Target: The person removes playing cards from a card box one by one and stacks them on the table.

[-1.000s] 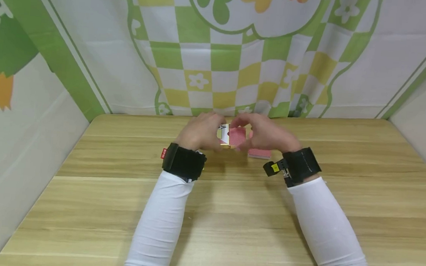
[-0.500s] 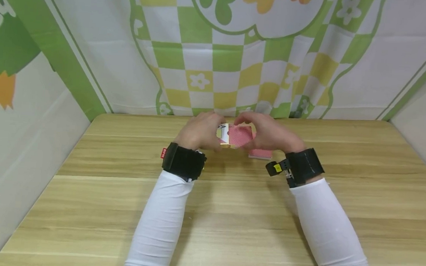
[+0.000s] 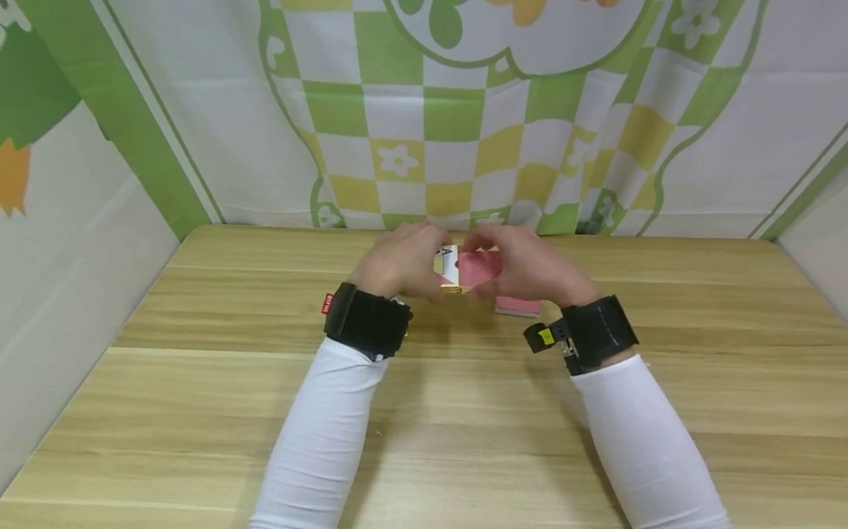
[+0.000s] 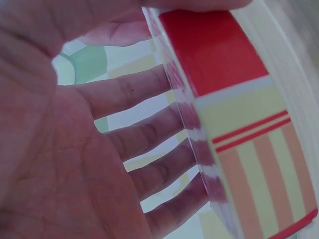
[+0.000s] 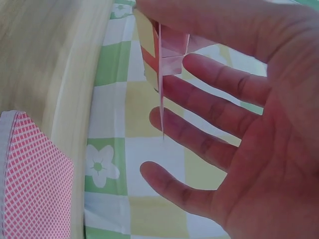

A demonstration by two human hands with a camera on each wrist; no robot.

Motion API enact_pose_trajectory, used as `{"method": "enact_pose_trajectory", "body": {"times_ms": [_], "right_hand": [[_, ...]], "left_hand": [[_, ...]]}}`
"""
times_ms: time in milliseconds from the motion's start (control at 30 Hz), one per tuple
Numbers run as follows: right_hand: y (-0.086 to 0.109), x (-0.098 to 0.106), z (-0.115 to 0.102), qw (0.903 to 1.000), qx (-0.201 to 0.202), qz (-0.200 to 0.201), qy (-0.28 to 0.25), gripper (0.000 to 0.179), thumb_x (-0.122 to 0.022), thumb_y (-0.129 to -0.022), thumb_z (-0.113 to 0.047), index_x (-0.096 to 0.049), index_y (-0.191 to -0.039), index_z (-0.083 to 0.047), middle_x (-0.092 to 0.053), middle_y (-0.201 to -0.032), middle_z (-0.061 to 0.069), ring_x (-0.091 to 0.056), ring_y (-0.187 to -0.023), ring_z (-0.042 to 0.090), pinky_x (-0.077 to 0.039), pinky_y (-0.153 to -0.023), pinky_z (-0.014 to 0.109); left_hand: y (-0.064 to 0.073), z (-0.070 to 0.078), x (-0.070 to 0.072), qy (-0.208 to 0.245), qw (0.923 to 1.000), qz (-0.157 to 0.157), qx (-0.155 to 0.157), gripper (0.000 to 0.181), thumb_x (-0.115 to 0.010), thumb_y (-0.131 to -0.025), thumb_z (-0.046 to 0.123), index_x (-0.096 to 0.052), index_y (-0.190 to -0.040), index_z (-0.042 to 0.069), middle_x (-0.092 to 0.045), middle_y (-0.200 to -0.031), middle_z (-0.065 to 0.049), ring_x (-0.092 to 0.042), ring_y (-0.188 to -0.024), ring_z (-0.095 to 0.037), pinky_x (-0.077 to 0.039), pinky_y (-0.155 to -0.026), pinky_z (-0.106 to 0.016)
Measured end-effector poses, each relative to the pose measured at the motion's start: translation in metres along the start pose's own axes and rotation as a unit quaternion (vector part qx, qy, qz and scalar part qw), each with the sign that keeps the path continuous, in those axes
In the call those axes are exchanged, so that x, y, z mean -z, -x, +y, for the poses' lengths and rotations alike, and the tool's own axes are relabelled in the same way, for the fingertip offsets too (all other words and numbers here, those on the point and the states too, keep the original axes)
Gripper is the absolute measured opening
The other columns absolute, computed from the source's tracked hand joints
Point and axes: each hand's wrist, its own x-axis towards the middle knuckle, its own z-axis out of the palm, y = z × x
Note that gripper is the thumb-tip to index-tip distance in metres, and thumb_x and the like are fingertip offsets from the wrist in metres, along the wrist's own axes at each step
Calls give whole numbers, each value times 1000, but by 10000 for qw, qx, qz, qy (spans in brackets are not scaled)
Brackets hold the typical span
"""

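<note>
My left hand [image 3: 404, 259] grips a small playing card box [image 3: 449, 266] above the far part of the table. In the left wrist view, the thumb lies on one edge of the card box [image 4: 249, 124] and the fingertips meet its far side. A red-backed playing card [image 3: 480, 269] sticks out from the box's right end. My right hand [image 3: 532, 265] pinches this card between thumb and fingers. Seen from the right wrist, the card [image 5: 161, 99] is edge-on beside the box, and the little finger stands off it. Whether more cards lie inside is hidden.
A stack of red-backed cards [image 3: 517, 306] lies on the wooden table [image 3: 448, 432], below and partly behind my right hand. A checkered green, white and yellow cloth [image 3: 450, 117] hangs along the table's back edge. Pale walls flank both sides.
More of the red-backed card shows right of the box than a second ago. My right hand shifted slightly right, then slightly back left. The left hand and box stay nearly still.
</note>
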Motion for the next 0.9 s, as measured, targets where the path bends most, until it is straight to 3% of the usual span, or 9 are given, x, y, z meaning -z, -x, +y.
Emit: {"method": "enact_pose_trajectory", "body": {"times_ms": [300, 633, 900], "right_hand": [[3, 5, 7, 9999, -92, -108, 36, 53, -78, -63, -18, -54, -110, -17, -55, -108, -2, -49, -93, 19, -41, -76, 31], [8, 15, 10, 9997, -110, -193, 137, 50, -78, -62, -17, -56, -107, -15, -55, -101, 1, -46, -88, 24, -41, -72, 32], [13, 24, 11, 9982, -569, 167, 22, 41, -78, -66, -19, -58, -101, -10, -53, -98, 5, -47, -88, 23, -40, -75, 34]], "left_hand": [[1, -3, 1, -21, 10000, -16, 78, 49, -76, -55, 23, -57, -99, 15, -53, -92, 2, -49, -81, -18, -42, -63, -32], [3, -4, 2, 1, 9998, -93, 192, 53, -76, -54, 21, -56, -103, 15, -55, -100, 2, -50, -85, -18, -42, -66, -32], [3, -5, 2, -59, 9995, -168, 273, 63, -76, -53, 21, -56, -113, 14, -54, -110, 2, -49, -92, -17, -42, -72, -32]]}}
